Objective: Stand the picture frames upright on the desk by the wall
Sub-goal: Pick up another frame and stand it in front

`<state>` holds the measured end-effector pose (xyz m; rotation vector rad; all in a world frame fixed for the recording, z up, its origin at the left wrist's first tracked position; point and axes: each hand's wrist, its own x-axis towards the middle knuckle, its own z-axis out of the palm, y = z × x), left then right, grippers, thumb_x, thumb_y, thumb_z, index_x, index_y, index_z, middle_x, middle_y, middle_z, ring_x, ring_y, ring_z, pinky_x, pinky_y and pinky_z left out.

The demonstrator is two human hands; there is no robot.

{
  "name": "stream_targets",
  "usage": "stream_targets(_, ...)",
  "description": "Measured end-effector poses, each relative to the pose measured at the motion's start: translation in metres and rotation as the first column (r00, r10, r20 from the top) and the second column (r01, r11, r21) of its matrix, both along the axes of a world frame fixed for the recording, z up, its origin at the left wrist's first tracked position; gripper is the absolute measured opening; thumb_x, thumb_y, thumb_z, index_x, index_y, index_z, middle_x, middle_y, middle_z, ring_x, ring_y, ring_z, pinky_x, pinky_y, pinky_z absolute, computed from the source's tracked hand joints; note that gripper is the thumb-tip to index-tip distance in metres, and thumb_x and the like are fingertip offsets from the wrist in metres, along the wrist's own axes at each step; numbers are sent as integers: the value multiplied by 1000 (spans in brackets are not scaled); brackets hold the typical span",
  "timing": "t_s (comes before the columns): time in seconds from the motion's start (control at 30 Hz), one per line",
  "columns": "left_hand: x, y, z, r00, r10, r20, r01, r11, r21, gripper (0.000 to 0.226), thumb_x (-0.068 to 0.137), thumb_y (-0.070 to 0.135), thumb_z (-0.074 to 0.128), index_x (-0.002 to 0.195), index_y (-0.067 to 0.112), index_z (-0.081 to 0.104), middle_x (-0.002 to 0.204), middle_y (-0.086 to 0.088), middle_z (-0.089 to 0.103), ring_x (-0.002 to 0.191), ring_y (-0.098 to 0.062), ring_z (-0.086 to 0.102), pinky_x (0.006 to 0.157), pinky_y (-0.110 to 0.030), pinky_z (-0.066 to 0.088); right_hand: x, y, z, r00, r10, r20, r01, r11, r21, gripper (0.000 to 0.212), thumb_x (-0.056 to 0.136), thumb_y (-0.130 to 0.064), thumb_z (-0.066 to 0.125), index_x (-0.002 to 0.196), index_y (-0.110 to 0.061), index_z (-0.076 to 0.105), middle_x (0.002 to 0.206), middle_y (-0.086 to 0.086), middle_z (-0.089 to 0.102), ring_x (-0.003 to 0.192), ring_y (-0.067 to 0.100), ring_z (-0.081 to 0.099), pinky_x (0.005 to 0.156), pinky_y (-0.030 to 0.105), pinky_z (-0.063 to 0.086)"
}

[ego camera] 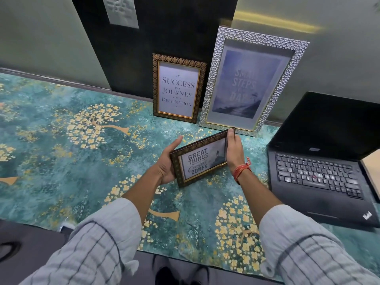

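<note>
A person holds a small dark patterned frame point(200, 159) in both hands above the middle of a bench point(61, 161) covered in a teal cloth printed with gold blossom trees. The frame is turned on its side and tilted, its print reading "GREAT THINGS" and "ZONES" facing the camera. The left hand point(167, 163) is closed on the frame's lower left end, thumb on the front edge and fingers hidden behind. The right hand point(233, 150) is closed on the upper right end, fingers wrapped over the edge; red threads circle that wrist. Whether the frame's lowest corner touches the cloth cannot be told.

Behind it, two other frames stand upright at the back of the bench, leaning on the wall. The gold-trimmed dark frame point(177, 88), reading "SUCCESS IS A JOURNEY, NOT A DESTINATION", rests against a black wall panel point(144, 48). Just beside it on the right stands a taller silver textured frame point(249, 81) with a bluish print; its words are washed out, with only "STEPS" clearly readable. The held frame's upper end sits just in front of the silver frame's bottom edge.

An open black laptop point(320, 171) sits at the right end of the bench, well apart from the hands. Both forearms wear pale checked sleeves point(107, 243) pushed up from the wrists.
</note>
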<state>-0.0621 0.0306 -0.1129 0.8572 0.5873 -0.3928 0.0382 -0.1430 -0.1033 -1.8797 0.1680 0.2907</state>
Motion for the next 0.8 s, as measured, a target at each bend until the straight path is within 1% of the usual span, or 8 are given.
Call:
stream_targets(0.17, 1, 4, -2, 1000, -22, -18, 22, 1000, 15, 78, 81, 72, 46, 114, 7, 73, 124, -23, 66, 124, -41, 55, 112, -57, 36, -1, 3, -7, 1000, -3, -7, 3, 1000, 6, 58, 97, -57, 31, 106, -5, 55, 88, 0, 59, 85, 19, 55, 77, 34, 41)
stream_targets(0.3, -3, 3, -3, 997, -52, -55, 55, 997, 54, 83, 80, 79, 40, 109, 10, 75, 119, -21, 69, 115, -38, 62, 107, -54, 41, -3, -2, -8, 1000, 17, -20, -17, 1000, 14, 59, 96, -57, 32, 105, -2, 53, 92, 4, 58, 84, 19, 54, 73, 34, 41)
stream_targets(0.4, -7, 6, 5, 991, -22, -130, 54, 968, 245, 85, 77, 83, 38, 111, 13, 73, 115, -18, 72, 111, -36, 63, 97, -49, 47, -6, -9, -6, 999, 44, -32, -44, 999, -6, 54, 92, -63, 35, 98, -11, 51, 94, 2, 60, 85, 18, 56, 72, 30, 45)
stream_targets(0.47, -7, 8, 13, 990, 82, -118, -29, 918, 396, 81, 79, 79, 42, 121, 13, 65, 120, -16, 67, 113, -33, 59, 88, -43, 47, -10, -15, 0, 998, 55, -12, -55, 998, -27, 66, 83, -72, 40, 112, -14, 51, 110, 6, 61, 100, 21, 60, 85, 37, 50)
stream_targets(0.53, -9, 8, 29, 966, 255, 31, -234, 826, 513, 63, 88, 63, 48, 124, 12, 60, 124, -13, 62, 115, -29, 56, 86, -41, 46, -18, -21, 11, 999, 16, 36, -15, 1000, -26, 71, 82, -67, 50, 130, -15, 46, 125, 9, 55, 112, 25, 56, 95, 38, 47)
stream_targets(0.63, -8, 6, 63, 844, 391, 368, -536, 588, 606, 40, 88, 41, 60, 115, 12, 62, 113, -6, 65, 109, -21, 60, 96, -39, 48, -28, -31, 36, 992, -20, 124, 13, 998, 60, 61, 87, -46, 61, 135, -14, 43, 127, 10, 54, 115, 25, 55, 84, 26, 46)
stream_targets(0.7, -8, -9, 93, 790, 309, 530, -607, 516, 604, 42, 82, 36, 62, 115, 11, 63, 111, -5, 67, 105, -17, 62, 89, -27, 51, -38, -43, 64, 979, -42, 199, 13, 989, 147, 59, 84, -42, 64, 132, -15, 45, 124, 8, 57, 112, 23, 57, 79, 23, 47)
stream_targets(0.8, -1, -55, 137, 763, 83, 642, -565, 569, 598, 39, 83, 28, 61, 117, 11, 60, 105, -1, 67, 98, -8, 63, 81, -17, 52, -50, -71, 107, 947, -79, 312, 9, 976, 220, 50, 76, -44, 65, 120, -24, 50, 113, 2, 58, 103, 21, 60, 86, 40, 55)
